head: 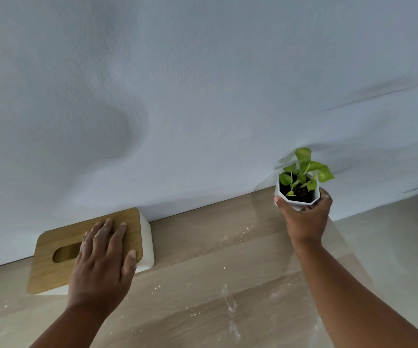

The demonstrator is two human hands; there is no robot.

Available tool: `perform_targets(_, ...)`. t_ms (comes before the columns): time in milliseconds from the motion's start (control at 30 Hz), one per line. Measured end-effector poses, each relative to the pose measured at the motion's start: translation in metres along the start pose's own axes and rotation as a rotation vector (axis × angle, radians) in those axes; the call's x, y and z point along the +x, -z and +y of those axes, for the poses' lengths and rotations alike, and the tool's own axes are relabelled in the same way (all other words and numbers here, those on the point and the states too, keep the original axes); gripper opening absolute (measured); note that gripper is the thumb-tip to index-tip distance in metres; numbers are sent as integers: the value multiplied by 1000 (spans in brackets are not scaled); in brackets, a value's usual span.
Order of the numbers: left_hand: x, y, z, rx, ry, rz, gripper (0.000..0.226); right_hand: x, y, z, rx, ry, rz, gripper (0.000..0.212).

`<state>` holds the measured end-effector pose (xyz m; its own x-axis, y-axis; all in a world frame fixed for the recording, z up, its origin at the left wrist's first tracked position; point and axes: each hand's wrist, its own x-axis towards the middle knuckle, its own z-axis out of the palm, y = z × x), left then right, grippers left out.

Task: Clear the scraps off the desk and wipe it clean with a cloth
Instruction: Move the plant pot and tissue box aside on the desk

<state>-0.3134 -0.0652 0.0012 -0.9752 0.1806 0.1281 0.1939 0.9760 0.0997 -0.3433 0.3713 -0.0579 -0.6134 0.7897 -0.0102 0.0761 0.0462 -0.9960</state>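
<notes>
- The right hand [304,217] held a small white plant pot [295,198]. Its fingers and thumb were curled around the pot's sides.
- The pot had flat sides and an edge with corners. It had dark soil in it and a little green plant [305,172] with a few bright leaves. The pot looked lifted a bit off the desk, near the wall, but that was hard to tell for sure.
- The left hand [102,262] lay flat on top of a tissue box [145,247]. Its fingers were straight and a little spread, and they held nothing.
- The tissue box was white with a wooden lid [59,270]. The lid had a long round-ended hole [64,252] in the middle. The hand partly covered the hole. What was inside the box could not be seen.
- The box sat on the desk right by the wall, well apart from the pot.
- The desk [190,247] was light wood. Tiny white scraps [230,310] were all over it, mostly in the space between the two arms, with some near the front edge.
- No cloth showed in the view.
- Behind the desk was a plain pale blue-grey wall [202,84]. It had soft shadows on it and a few dark scuff marks [368,96] on the right.
</notes>
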Motion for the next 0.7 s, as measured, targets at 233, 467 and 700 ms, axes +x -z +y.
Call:
perform_targets(233, 0, 0, 0, -3, 1, -4, 67, -3, 3, -1, 7, 14, -26, 104)
perform_targets(467, -1, 1, 0, -15, 16, -34, 67, -25, 22, -9, -168, 8, 37, 124)
perform_targets(700, 0, 10, 3, -54, 43, -102, 72, -80, 28, -14, -185, 13, 92, 105)
